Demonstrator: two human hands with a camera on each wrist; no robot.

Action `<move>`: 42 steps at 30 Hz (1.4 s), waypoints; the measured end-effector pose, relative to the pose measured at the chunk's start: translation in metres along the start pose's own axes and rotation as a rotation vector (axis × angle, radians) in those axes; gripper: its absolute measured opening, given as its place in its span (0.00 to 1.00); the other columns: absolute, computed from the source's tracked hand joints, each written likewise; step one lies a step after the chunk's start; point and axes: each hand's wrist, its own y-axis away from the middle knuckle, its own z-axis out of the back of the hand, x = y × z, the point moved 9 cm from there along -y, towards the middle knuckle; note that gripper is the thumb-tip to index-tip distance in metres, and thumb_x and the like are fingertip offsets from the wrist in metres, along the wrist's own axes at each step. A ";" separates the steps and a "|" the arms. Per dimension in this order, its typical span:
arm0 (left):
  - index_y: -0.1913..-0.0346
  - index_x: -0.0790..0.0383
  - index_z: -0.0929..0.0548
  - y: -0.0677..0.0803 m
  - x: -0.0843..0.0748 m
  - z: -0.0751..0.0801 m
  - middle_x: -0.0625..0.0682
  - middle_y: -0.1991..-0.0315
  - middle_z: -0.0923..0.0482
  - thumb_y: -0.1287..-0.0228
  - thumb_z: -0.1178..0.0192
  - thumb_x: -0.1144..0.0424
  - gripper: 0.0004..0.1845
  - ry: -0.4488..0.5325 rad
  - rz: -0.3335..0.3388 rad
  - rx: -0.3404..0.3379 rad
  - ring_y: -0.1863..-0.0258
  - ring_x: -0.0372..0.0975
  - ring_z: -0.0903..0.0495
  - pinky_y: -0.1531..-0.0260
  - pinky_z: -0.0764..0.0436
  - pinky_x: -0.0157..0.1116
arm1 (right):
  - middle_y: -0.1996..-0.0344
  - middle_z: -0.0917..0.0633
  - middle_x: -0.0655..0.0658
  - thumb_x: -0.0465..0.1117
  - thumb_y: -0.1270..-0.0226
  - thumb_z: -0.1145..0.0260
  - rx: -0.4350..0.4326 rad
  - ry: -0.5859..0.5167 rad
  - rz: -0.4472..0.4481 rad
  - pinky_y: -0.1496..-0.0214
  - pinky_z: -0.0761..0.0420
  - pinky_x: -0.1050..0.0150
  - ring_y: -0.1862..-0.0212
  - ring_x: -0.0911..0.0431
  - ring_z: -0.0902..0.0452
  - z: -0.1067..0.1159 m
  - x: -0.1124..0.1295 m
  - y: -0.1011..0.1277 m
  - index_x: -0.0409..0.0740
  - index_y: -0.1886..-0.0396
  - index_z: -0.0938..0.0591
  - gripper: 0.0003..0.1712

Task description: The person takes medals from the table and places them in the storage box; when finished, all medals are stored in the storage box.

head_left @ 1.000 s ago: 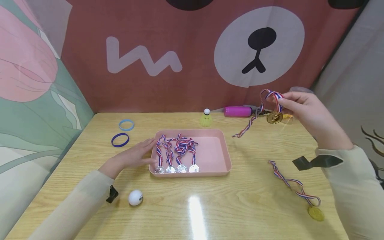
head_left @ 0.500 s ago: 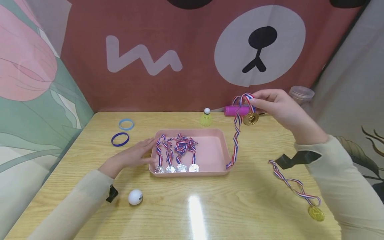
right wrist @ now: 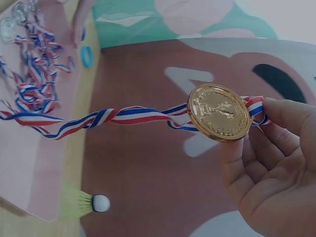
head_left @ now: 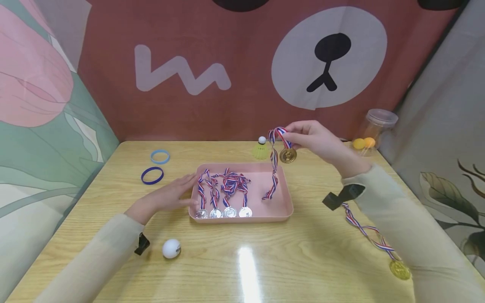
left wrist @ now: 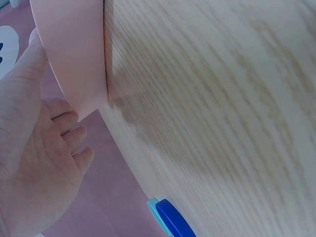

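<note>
My right hand (head_left: 320, 141) pinches the striped ribbon of a gold medal (head_left: 288, 155) between thumb and fingertips. The disc hangs just below the fingers, and the red, white and blue ribbon (right wrist: 133, 114) dangles over the right part of the pink tray (head_left: 242, 219). Relaxed, nearly straight fingers of my left hand (head_left: 168, 195) rest at the tray's left wall, the thumb over its rim. Inside the tray, several silver medals (head_left: 230, 212) line the front edge, their tangled ribbons (head_left: 235, 184) behind them. A second gold medal (head_left: 399, 269) lies on the table at right, its ribbon partly behind my right sleeve.
Two wristbands, light blue (head_left: 160, 157) and dark blue (head_left: 152, 175), lie left of the tray. A white ball (head_left: 171, 248) sits at front left. Behind the tray stands a yellow shuttlecock (head_left: 260, 150). A clear jar (head_left: 373, 128) with orange balls is at back right.
My right hand has carried the gold medal leftward from the back right to above the tray, its ribbon end now hanging over the inside. My left hand stays at the tray's left wall.
</note>
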 end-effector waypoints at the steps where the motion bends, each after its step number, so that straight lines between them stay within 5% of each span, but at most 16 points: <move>1: 0.28 0.63 0.53 0.000 0.000 0.000 0.67 0.31 0.55 0.39 0.45 0.44 0.45 -0.001 0.001 0.000 0.33 0.60 0.55 0.36 0.52 0.55 | 0.71 0.18 0.49 0.39 0.36 0.38 -0.005 0.003 -0.011 0.62 0.22 0.65 0.69 0.58 0.26 -0.003 -0.003 -0.004 0.35 0.63 0.18 0.10; 14: 0.28 0.62 0.54 -0.003 0.000 -0.002 0.66 0.30 0.56 0.38 0.45 0.44 0.45 0.008 0.017 0.014 0.33 0.59 0.55 0.36 0.53 0.54 | 0.66 0.18 0.41 0.40 0.34 0.40 -0.004 -0.035 -0.048 0.62 0.21 0.61 0.67 0.54 0.24 -0.032 -0.025 -0.044 0.32 0.60 0.20 0.13; 27: 0.28 0.63 0.53 -0.004 0.002 -0.003 0.66 0.30 0.56 0.38 0.45 0.44 0.45 0.017 0.015 0.014 0.33 0.59 0.55 0.36 0.54 0.54 | 0.54 0.19 0.35 0.39 0.31 0.44 0.138 -0.062 -0.144 0.60 0.20 0.60 0.58 0.51 0.22 -0.068 -0.062 -0.038 0.30 0.59 0.24 0.13; 34: 0.28 0.63 0.54 -0.005 0.002 -0.004 0.66 0.30 0.57 0.38 0.45 0.43 0.45 0.021 0.015 0.015 0.33 0.60 0.56 0.36 0.54 0.54 | 0.62 0.18 0.38 0.39 0.32 0.43 0.198 -0.009 -0.214 0.59 0.20 0.60 0.64 0.55 0.24 -0.083 -0.094 -0.021 0.30 0.55 0.22 0.15; 42: 0.28 0.63 0.54 -0.004 0.001 -0.003 0.66 0.30 0.57 0.39 0.46 0.42 0.46 0.016 0.017 0.015 0.33 0.60 0.56 0.36 0.54 0.55 | 0.75 0.19 0.47 0.33 0.34 0.44 0.323 -0.058 -0.257 0.67 0.19 0.61 0.74 0.58 0.24 -0.104 -0.127 -0.001 0.28 0.62 0.23 0.09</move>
